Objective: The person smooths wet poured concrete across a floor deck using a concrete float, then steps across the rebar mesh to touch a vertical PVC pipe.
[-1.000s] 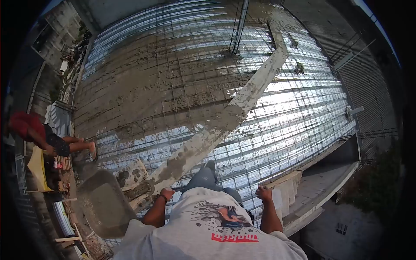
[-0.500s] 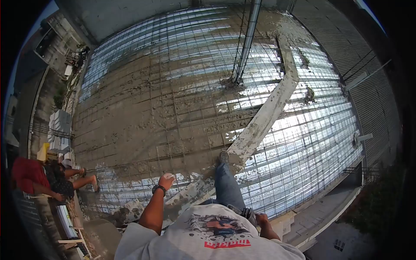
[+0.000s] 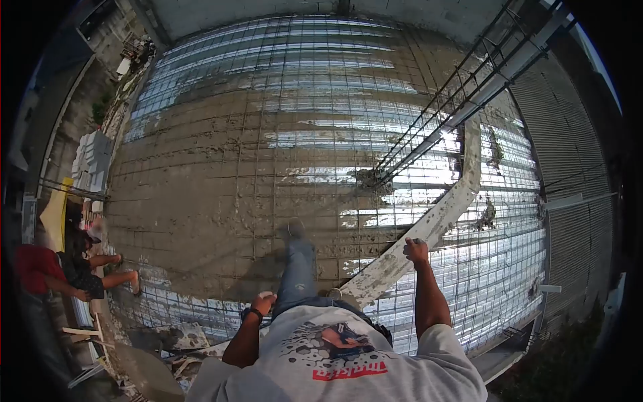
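Observation:
My left hand (image 3: 264, 303), with a dark band at the wrist, is beside my jeans near the waist, its fingers curled; whatever it may hold is too small to tell. Out to the right, my right hand (image 3: 416, 250) hangs over the plank walkway (image 3: 429, 231) with its fingers curled in, and I cannot make out anything in it. One leg in blue jeans (image 3: 297, 271) stretches forward, its shoe on the mesh and wet concrete (image 3: 201, 201). The other shoe (image 3: 335, 293) is by the near end of the planks.
A steel post with rebar (image 3: 462, 117) rises from the deck ahead on the right. Wire mesh covers the shiny metal deck (image 3: 469, 268). At the left edge a person in red (image 3: 33, 268) sits near stacked blocks (image 3: 92, 161). A wheelbarrow tray (image 3: 144, 372) is at the lower left.
I have moved forward, off the planks with one foot. My right hand has swung forward and up; my left hand has drawn back towards my waist. The post now appears nearer.

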### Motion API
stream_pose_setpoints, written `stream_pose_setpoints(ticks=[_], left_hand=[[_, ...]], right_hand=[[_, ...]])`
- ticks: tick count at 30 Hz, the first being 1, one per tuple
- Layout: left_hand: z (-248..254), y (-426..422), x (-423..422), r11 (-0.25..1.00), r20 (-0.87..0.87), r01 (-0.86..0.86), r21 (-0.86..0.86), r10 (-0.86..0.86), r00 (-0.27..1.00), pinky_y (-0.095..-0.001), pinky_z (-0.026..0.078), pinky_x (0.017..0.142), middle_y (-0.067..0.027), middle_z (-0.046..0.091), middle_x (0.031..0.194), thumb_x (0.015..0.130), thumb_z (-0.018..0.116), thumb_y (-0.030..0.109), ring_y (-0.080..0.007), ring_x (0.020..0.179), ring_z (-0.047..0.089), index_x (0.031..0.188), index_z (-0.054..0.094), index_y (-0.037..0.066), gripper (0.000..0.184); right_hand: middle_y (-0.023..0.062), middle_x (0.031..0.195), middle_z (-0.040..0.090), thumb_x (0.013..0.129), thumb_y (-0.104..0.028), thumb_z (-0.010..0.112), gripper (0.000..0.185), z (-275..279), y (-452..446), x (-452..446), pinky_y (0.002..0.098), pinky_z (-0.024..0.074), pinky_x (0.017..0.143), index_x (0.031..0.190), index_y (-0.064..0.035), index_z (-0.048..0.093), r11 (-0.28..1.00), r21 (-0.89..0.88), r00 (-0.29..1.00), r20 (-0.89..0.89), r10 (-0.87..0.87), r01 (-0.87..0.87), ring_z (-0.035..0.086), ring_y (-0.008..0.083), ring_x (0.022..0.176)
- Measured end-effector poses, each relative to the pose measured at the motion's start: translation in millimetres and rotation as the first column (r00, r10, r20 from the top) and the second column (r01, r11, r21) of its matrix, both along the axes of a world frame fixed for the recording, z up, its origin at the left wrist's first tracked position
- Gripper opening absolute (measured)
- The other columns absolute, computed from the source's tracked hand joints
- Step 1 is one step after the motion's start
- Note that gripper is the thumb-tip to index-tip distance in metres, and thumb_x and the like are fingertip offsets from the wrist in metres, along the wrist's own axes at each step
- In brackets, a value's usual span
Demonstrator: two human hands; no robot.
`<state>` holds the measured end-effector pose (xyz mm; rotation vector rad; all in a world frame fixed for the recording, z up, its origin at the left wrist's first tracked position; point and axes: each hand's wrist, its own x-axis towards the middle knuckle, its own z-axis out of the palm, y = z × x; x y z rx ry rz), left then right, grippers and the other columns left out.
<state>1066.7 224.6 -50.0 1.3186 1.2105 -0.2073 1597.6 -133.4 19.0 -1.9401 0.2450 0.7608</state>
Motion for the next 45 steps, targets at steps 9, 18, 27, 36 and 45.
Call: stream_pose_setpoints(ticks=[9,18,27,36,45], left_hand=[[-30,265,149,0.964,-0.372,0.248,-0.097,-0.266,0.889,-0.0381,0.052,0.064,-0.0089,0.073,0.093,0.089,0.069,0.039,-0.0192,0.079,0.068,0.112,0.069,0.009,0.037],[35,579,377,0.926,0.03,-0.373,0.064,0.372,0.928,-0.0337,0.053,0.061,-0.0112,0.072,0.104,0.089,0.073,0.034,-0.019,0.083,0.07,0.129,0.062,0.002,0.052],[-47,689,511,0.979,-0.108,-0.201,-0.043,0.195,0.975,-0.0395,0.056,0.075,-0.0127,0.072,0.103,0.089,0.071,0.033,-0.0231,0.094,0.07,0.128,0.063,0.004,0.049],[-50,788,614,0.955,-0.288,0.284,0.08,-0.251,0.924,-0.0426,0.057,0.079,-0.0055,0.069,0.108,0.089,0.065,0.022,-0.0243,0.097,0.069,0.116,0.066,0.012,0.029],[-91,1098,737,0.998,-0.143,-0.039,-0.048,0.032,0.989,-0.0367,0.058,0.069,-0.008,0.073,0.094,0.086,0.075,0.032,-0.0201,0.083,0.072,0.108,0.068,-0.003,0.042]], right_hand=[[0.0046,0.073,0.064,0.089,-0.032,0.073,0.03,-96,201,66,0.0324,0.0487,0.056,0.093,-0.0031,0.07,0.934,-0.031,0.92,-0.191,0.343,-0.355,0.064,0.0169,0.065],[0.0185,0.103,0.073,0.089,-0.048,0.061,0.054,-136,315,219,0.0445,0.0517,0.085,0.111,0.0003,0.07,0.173,-0.585,0.412,-0.304,0.859,-0.792,0.069,0.0333,0.097],[0.014,0.087,0.073,0.088,-0.043,0.066,0.045,-182,610,507,0.0398,0.0566,0.069,0.104,-0.0012,0.072,0.512,-0.382,0.589,-0.115,0.8,-0.769,0.07,0.0255,0.074],[0.0086,0.084,0.07,0.098,-0.026,0.06,0.021,0,1045,797,0.0316,0.0502,0.055,0.1,-0.0051,0.062,0.852,-0.069,0.847,0.091,0.524,-0.52,0.068,0.0174,0.069],[0.0076,0.075,0.063,0.094,-0.028,0.068,0.024,-115,1335,854,0.0325,0.0488,0.051,0.091,-0.0065,0.059,0.844,0.074,0.711,-0.502,0.492,-0.532,0.061,0.0198,0.058]])
